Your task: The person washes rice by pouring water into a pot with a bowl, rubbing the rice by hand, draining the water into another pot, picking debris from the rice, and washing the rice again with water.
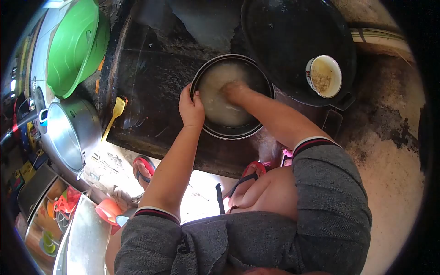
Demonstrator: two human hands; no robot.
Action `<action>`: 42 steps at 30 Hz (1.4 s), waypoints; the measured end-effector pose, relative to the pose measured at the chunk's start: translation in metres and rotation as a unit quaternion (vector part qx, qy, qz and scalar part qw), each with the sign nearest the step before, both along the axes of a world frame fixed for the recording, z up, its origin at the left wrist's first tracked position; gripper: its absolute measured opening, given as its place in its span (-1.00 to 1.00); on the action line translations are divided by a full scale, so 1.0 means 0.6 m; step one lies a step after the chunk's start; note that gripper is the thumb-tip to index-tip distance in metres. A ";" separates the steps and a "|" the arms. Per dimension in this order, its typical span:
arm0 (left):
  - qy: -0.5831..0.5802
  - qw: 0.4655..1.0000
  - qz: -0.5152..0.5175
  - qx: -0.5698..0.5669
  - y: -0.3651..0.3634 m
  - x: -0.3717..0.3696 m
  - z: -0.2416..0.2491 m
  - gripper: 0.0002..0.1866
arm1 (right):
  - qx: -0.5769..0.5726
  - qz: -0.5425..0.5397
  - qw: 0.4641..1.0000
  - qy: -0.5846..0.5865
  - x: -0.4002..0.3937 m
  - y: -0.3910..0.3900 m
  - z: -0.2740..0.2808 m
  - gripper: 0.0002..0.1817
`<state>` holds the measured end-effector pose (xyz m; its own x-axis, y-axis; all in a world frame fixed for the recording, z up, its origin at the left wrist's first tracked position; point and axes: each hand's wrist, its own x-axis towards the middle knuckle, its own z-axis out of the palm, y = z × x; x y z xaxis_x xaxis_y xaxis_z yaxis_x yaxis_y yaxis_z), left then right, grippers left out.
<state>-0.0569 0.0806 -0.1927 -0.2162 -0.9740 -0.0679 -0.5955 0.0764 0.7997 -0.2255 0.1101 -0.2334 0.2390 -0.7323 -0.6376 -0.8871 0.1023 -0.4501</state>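
Note:
A round dark metal basin (256, 123) holding cloudy, whitish water (222, 112) stands on a black wet surface in front of me. My left hand (191, 107) grips its left rim, with the thumb over the edge and the fingers round the outside. Inside the basin, my right hand (236, 93) reaches down into the water. Its fingers are submerged and smeared by motion, so what they touch is hidden. Whatever lies under the water cannot be made out.
Right of the basin, a white enamel mug (326, 75) with brownish residue stands on a large black pan (293, 41). To the left are a green tub (68, 50), a big aluminium pot (68, 133) and a yellow spatula (115, 114). A black ledge edge (151, 149) runs before my feet.

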 end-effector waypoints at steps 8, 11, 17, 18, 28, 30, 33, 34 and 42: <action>0.002 1.000 -0.002 0.010 0.002 0.000 0.001 -0.72 | -0.071 -0.120 0.987 0.084 -0.050 0.042 0.006 -0.46; 0.001 1.000 -0.003 0.016 0.000 0.000 -0.004 -0.71 | 0.052 -0.087 0.993 0.056 -0.041 0.065 0.031 -0.33; 0.003 1.000 -0.008 0.010 0.001 0.001 -0.003 -0.70 | 0.167 0.116 0.977 -0.070 0.052 0.065 0.032 -0.35; 0.005 1.000 -0.010 0.010 0.000 0.000 -0.004 -0.70 | 0.079 0.151 0.985 -0.037 0.076 0.066 0.029 -0.42; -0.001 1.000 -0.015 0.013 -0.003 0.001 -0.008 -0.69 | -0.290 0.117 0.948 0.061 -0.005 0.005 -0.013 -0.59; -0.005 1.000 -0.010 0.014 -0.001 0.005 -0.008 -0.70 | -0.179 0.031 0.982 0.054 -0.025 0.008 0.011 -0.58; -0.002 1.000 -0.020 0.011 -0.003 0.001 -0.004 -0.70 | 0.001 -0.056 0.997 0.059 -0.046 0.019 0.049 -0.50; -0.012 1.000 -0.019 0.011 -0.002 0.001 0.000 -0.70 | 0.067 -0.054 0.994 0.067 -0.045 0.026 0.056 -0.43; 0.004 1.000 -0.013 0.002 -0.001 0.001 -0.006 -0.70 | 0.249 -0.076 0.964 -0.056 0.062 0.037 0.019 -0.31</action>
<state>-0.0563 0.0801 -0.1965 -0.2414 -0.9679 -0.0707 -0.5866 0.0875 0.8051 -0.1885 0.1321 -0.2223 0.2410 -0.3751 -0.8951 -0.7931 0.4555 -0.4044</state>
